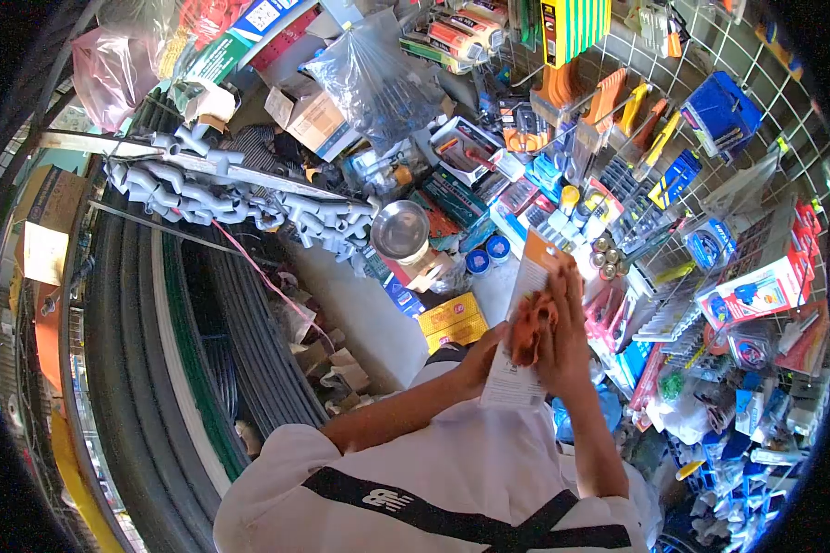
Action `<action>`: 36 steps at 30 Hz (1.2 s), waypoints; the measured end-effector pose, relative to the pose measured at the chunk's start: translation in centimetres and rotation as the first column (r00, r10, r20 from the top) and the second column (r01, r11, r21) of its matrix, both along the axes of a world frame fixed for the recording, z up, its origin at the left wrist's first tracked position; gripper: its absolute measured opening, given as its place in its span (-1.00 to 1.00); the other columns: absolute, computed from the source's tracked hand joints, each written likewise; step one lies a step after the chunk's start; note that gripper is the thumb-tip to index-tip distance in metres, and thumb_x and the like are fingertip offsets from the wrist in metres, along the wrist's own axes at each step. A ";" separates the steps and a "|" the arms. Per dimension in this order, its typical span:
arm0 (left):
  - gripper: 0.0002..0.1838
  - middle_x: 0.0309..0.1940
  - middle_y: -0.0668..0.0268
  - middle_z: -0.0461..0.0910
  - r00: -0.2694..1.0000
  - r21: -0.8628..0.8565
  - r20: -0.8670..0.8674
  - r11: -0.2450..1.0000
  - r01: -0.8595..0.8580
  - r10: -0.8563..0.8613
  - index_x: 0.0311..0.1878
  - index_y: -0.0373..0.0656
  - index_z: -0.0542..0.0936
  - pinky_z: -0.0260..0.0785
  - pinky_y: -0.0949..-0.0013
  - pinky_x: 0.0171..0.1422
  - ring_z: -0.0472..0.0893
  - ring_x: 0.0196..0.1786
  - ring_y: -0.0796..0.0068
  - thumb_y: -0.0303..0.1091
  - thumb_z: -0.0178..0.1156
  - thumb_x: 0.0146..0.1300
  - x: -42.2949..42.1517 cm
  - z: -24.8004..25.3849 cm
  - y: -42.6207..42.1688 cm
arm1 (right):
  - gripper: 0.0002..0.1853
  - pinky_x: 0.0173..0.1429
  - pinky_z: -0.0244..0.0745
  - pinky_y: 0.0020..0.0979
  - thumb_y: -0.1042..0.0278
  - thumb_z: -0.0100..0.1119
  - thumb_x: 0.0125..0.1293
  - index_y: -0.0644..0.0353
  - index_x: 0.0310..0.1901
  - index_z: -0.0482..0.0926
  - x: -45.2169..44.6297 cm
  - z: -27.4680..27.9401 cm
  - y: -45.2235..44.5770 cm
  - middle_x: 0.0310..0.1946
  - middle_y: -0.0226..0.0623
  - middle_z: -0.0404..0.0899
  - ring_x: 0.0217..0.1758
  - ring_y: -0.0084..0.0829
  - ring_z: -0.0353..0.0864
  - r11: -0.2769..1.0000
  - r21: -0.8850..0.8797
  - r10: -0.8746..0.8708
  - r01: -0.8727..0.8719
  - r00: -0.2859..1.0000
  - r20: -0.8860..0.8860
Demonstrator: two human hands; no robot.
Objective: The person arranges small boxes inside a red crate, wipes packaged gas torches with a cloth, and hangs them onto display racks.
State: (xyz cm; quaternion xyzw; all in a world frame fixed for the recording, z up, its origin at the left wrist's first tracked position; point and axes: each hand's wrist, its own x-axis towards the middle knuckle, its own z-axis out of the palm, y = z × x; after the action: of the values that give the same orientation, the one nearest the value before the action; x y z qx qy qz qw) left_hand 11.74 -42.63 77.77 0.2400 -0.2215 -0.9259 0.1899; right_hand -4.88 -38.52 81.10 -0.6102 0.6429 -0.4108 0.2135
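A flat packaging card [512,387], white with small print and an orange top edge, is held upright in front of my chest. My left hand [480,358] grips its left edge low down, with the fingers partly hidden behind it. Against the card's face my right hand [567,336] presses a crumpled orange-brown cloth [528,327]. The fingers of that hand point upward and are closed over the cloth. What the card carries on its other side is hidden.
Grey pipe fittings [180,184] hang along a rail at left, above long dark pipes [258,323]. Ahead sit a metal bowl [400,229], a yellow box [453,323] and blue-lidded tins [487,254]. Packaged tools hang on a wire rack [747,74] at right.
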 end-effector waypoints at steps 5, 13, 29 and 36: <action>-0.18 0.35 0.10 0.35 0.999 -0.024 -0.002 0.999 -0.037 0.037 0.45 -0.21 0.16 0.19 0.11 0.50 0.41 0.35 0.17 0.21 0.02 0.35 0.1 0.1 -0.7 | -0.38 0.53 0.06 -0.02 0.32 -0.13 0.44 0.29 0.48 0.04 2.3 -2.5 4.0 0.51 0.22 -0.15 0.55 0.22 -0.06 0.999 -0.010 -0.029 0.031 0.990 0.139; -0.18 0.08 0.18 0.55 0.952 -0.266 0.104 0.915 0.304 -0.287 0.38 -0.25 0.28 0.42 0.40 0.12 0.59 0.04 0.40 0.21 0.13 0.26 -1.7 1.1 -0.4 | -0.43 0.40 0.26 -0.24 0.33 -0.12 0.50 0.31 0.46 0.06 0.3 -5.9 4.7 0.37 0.07 0.25 0.37 -0.12 0.36 0.907 -0.048 -0.367 0.419 0.839 0.402; 0.02 0.44 -0.04 0.18 0.885 0.132 -0.142 0.878 0.461 -0.443 0.51 -0.22 0.01 0.28 0.01 0.41 0.36 0.37 -0.06 0.34 0.08 0.23 -3.6 -1.7 -1.1 | -0.79 -0.17 0.47 -0.55 0.23 0.05 0.47 0.19 -0.09 0.51 -10.1 -7.8 9.8 -0.18 -0.34 0.59 -0.23 -0.59 0.57 0.687 0.073 -0.417 0.723 0.309 0.855; -0.34 0.15 0.11 0.47 0.910 -0.014 0.083 0.912 0.410 -0.407 0.35 -0.20 0.25 0.40 0.15 0.23 0.51 0.18 0.22 0.15 -0.11 0.43 -7.2 -5.5 -1.7 | -0.42 0.46 0.16 -0.18 0.11 -0.02 0.48 0.32 0.37 0.23 3.3 -5.4 8.3 0.29 0.05 0.33 0.39 -0.16 0.32 0.866 0.268 -0.475 0.421 0.532 0.701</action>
State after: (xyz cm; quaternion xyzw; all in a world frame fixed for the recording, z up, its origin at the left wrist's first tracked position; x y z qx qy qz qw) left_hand 4.57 -44.29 72.23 0.2218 -0.2884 -0.9314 -0.0130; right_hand -1.62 -30.25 75.72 -0.1933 0.6446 -0.6432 0.3652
